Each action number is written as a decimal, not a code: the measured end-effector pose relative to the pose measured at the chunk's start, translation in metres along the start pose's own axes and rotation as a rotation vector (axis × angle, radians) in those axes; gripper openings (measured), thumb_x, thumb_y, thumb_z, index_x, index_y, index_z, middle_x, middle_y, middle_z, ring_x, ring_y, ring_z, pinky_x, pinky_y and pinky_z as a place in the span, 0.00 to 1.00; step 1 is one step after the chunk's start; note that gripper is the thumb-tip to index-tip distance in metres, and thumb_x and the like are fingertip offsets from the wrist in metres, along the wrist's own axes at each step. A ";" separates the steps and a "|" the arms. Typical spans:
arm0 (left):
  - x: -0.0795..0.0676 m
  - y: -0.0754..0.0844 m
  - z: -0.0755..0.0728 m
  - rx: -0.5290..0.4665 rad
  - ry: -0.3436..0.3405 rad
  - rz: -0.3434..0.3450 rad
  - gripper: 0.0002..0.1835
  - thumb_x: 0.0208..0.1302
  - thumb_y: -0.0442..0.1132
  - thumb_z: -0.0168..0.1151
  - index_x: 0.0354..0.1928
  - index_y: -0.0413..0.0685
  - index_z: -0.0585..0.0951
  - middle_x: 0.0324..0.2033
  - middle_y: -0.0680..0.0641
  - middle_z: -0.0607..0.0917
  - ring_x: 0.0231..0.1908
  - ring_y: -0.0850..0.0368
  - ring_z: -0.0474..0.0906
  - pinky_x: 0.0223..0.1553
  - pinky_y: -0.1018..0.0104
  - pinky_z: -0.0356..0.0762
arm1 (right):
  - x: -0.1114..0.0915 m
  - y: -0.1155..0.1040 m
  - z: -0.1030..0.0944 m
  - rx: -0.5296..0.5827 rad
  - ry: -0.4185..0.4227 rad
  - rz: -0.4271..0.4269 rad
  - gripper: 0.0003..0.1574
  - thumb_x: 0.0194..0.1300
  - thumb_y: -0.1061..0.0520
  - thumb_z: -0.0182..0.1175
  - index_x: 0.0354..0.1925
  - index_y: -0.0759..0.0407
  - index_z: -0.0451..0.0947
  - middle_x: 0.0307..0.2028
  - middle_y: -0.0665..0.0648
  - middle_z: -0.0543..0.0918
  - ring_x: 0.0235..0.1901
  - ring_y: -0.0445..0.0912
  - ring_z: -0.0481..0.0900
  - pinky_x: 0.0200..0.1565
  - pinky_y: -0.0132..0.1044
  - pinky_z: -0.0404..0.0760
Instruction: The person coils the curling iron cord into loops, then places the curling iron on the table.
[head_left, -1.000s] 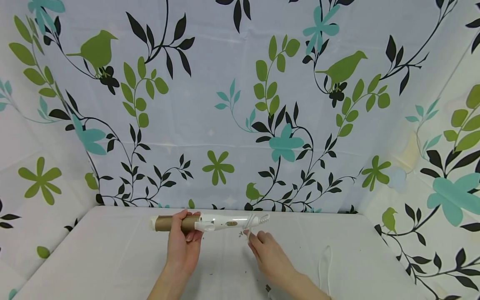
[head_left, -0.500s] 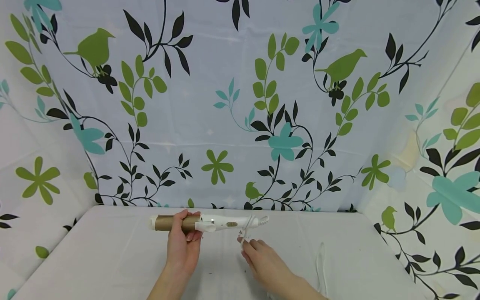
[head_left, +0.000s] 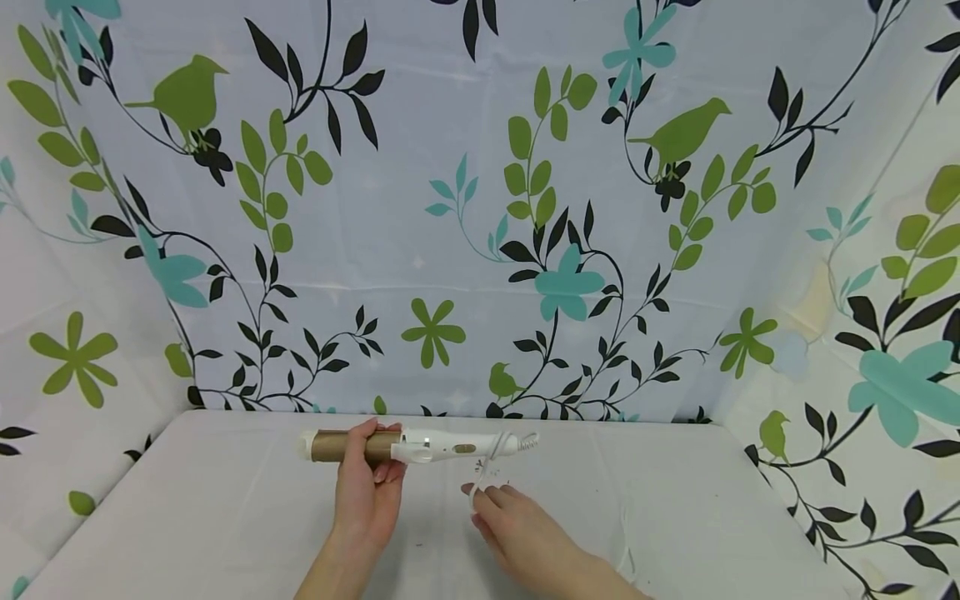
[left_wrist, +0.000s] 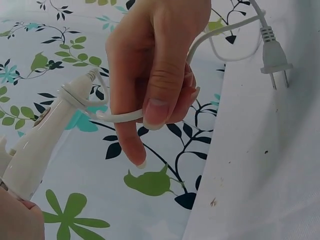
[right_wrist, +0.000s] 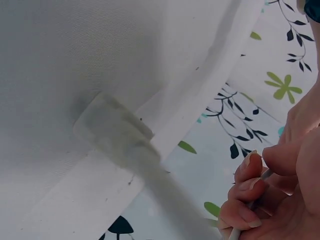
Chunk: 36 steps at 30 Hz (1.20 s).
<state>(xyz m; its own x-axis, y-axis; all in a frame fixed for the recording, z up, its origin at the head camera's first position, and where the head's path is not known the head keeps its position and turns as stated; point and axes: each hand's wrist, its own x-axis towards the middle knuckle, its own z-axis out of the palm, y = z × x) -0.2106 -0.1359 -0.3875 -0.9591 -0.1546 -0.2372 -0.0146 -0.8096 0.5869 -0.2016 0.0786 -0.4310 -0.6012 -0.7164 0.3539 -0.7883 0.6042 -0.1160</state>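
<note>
A curling iron (head_left: 438, 447) with a brown-gold barrel and white handle lies level over the back of the table. My left hand (head_left: 369, 496) grips it round the barrel, near the handle. White cord (left_wrist: 122, 117) is wound about the handle's end, by the ribbed cord guard. Just below that end, my right hand (head_left: 528, 533) pinches the cord between thumb and fingers. Beyond that hand the cord's two-pin plug (left_wrist: 276, 57) dangles in the left wrist view. A plug-like white end shows blurred in the right wrist view.
The white-covered table (head_left: 225, 517) carries small dark specks. Behind it hangs a patterned cloth (head_left: 375, 208) with leaves, birds and flowers, and similar cloth stands at both sides. A faint length of cord trails right of my right forearm.
My right hand has moved down and left with the cord, leaving a longer strand below the handle. The trailing cord at right has shifted left. My left hand and the curling iron stay nearly still.
</note>
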 end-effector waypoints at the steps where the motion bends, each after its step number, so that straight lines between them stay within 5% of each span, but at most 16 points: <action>1: 0.000 0.000 0.000 -0.007 0.003 0.003 0.08 0.78 0.45 0.48 0.43 0.51 0.63 0.39 0.52 0.74 0.21 0.64 0.51 0.33 0.73 0.53 | 0.000 -0.002 -0.001 0.003 -0.012 0.003 0.03 0.71 0.60 0.60 0.42 0.55 0.75 0.48 0.49 0.85 0.37 0.39 0.78 0.39 0.26 0.76; 11: -0.004 0.000 0.002 -0.023 -0.006 0.024 0.07 0.77 0.43 0.48 0.41 0.50 0.64 0.37 0.52 0.76 0.20 0.64 0.53 0.32 0.74 0.54 | 0.006 -0.013 -0.011 -0.007 -0.023 -0.009 0.08 0.73 0.59 0.57 0.49 0.57 0.77 0.43 0.50 0.84 0.37 0.38 0.78 0.41 0.27 0.78; 19: -0.003 0.001 0.002 -0.035 0.018 0.040 0.07 0.77 0.43 0.50 0.42 0.50 0.65 0.37 0.52 0.76 0.20 0.65 0.53 0.29 0.75 0.53 | 0.008 -0.017 -0.015 -0.012 0.003 -0.033 0.02 0.72 0.58 0.58 0.41 0.55 0.75 0.35 0.47 0.79 0.33 0.37 0.75 0.37 0.25 0.75; 36: -0.004 0.003 0.004 0.000 0.011 0.058 0.09 0.77 0.44 0.48 0.45 0.50 0.61 0.38 0.52 0.74 0.21 0.64 0.52 0.31 0.74 0.53 | 0.010 -0.016 -0.029 -0.023 0.271 -0.205 0.16 0.80 0.50 0.45 0.38 0.54 0.74 0.28 0.44 0.78 0.27 0.36 0.74 0.30 0.18 0.72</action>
<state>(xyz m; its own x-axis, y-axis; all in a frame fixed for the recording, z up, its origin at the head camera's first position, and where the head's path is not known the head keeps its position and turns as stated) -0.2080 -0.1356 -0.3821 -0.9552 -0.2072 -0.2112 0.0407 -0.7990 0.6000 -0.1912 0.0723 -0.3991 -0.3713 -0.7066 0.6023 -0.8843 0.4669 0.0026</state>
